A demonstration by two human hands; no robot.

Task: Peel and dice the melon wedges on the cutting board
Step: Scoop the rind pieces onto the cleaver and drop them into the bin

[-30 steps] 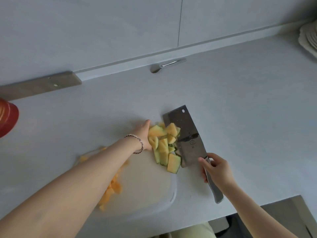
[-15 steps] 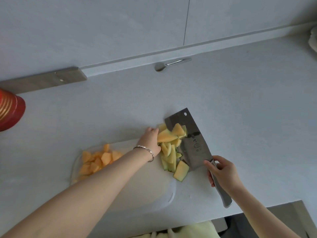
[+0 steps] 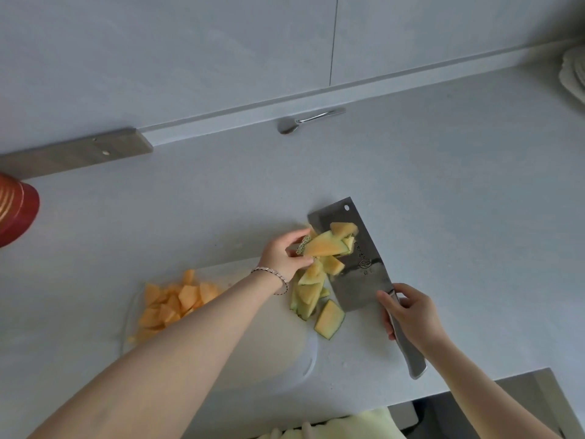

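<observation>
Now our right hand (image 3: 411, 315) grips the broad steel cleaver (image 3: 357, 289) | left hand (image 3: 281, 255) pinches green-edged orange melon rinds (image 3: 319, 247) against it | blade stamp (image 3: 364, 264) unreadable

A home kitchen — countertop (image 3: 443, 185), cleaver (image 3: 364, 267), spoon (image 3: 304, 120), stacked plates (image 3: 574, 74).

The left hand (image 3: 282, 253) changes from a flat push against the rind pieces (image 3: 319, 248) to a curled hold, fingers (image 3: 297, 234) at the top of the pile. More rind pieces now lie on the cleaver (image 3: 364, 280) blade. The left forearm has moved off the diced melon (image 3: 172, 301), which is now exposed on the cutting board (image 3: 285, 353).
</observation>
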